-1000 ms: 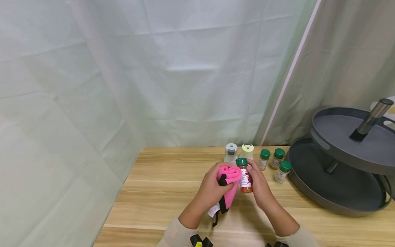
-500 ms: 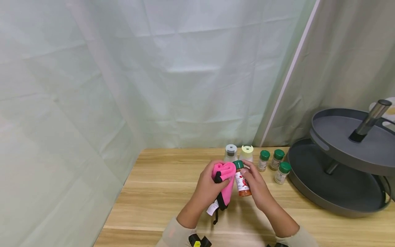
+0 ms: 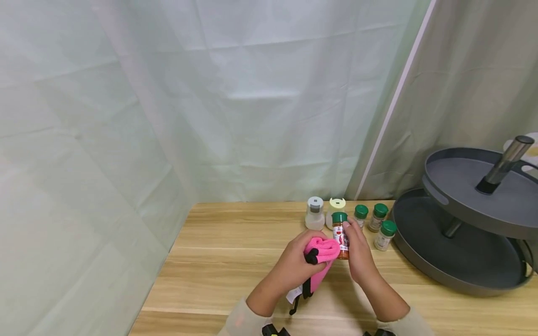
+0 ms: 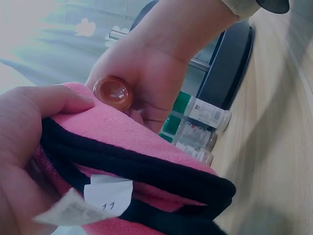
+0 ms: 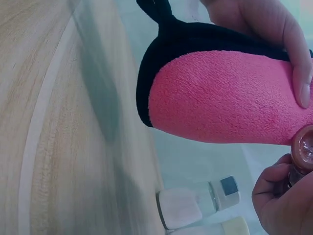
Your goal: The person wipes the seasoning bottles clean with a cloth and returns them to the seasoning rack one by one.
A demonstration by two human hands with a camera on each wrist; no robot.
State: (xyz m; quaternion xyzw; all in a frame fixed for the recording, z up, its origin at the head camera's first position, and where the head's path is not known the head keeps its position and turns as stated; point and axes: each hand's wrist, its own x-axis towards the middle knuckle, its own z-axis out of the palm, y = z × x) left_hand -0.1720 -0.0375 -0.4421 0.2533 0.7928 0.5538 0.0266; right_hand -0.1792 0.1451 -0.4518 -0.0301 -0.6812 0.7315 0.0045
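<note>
A folded pink cloth (image 3: 322, 276) with black edging, a black loop and a white tag is gripped in my left hand (image 3: 294, 261). My right hand (image 3: 359, 254) holds a spice jar (image 3: 340, 237) of red-orange contents, with a green cap and a white label. The jar stands nearly upright above the table, its side against or very near the cloth's right edge. From the left wrist view, the jar's base (image 4: 113, 93) shows just beyond the cloth. In the right wrist view, the fingers (image 5: 275, 181) curl round the jar.
Two clear shakers, one with a grey-white cap (image 3: 315, 215) and one with a pale yellow cap (image 3: 337, 204), stand near the table's back edge. Several green-capped jars (image 3: 384, 237) stand right of them. A dark two-tier round tray (image 3: 445, 280) occupies the right side of the wooden table (image 3: 210, 266).
The jar tilted at half a second ago, and now stands straighter, farther right and slightly higher. My left hand and the cloth have shifted right and nearer to me, uncovering the grey-capped shaker.
</note>
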